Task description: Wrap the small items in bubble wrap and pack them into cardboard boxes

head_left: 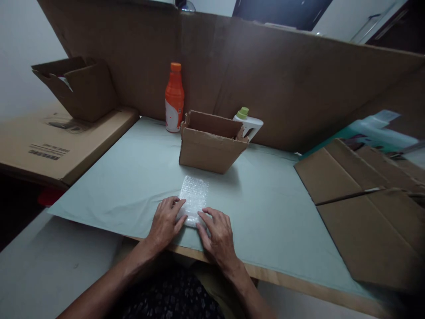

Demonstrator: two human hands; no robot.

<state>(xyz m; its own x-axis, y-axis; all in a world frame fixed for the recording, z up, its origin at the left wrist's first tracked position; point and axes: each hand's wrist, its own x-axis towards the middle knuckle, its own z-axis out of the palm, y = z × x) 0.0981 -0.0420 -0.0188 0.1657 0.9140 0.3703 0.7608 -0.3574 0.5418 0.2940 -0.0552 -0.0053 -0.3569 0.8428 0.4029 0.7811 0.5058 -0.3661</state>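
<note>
A strip of clear bubble wrap (pixel 194 193) lies flat on the pale green cloth, its near end folded over into a thicker band. My left hand (pixel 166 218) grips the left side of that band, thumb and fingertips on the plastic. On the opposite side, my right hand (pixel 216 228) holds the right edge, thumb low and fingers curled over the fold. Whether anything is inside the fold cannot be made out. Just beyond the wrap's far end stands an open cardboard box (pixel 209 148).
An orange bottle (pixel 174 99) and a white bottle with a green cap (pixel 249 123) stand behind the box. Cardboard boxes (pixel 83 93) are at the left, and a larger carton (pixel 368 230) at the right. A tall cardboard panel (pixel 282 79) closes off the back.
</note>
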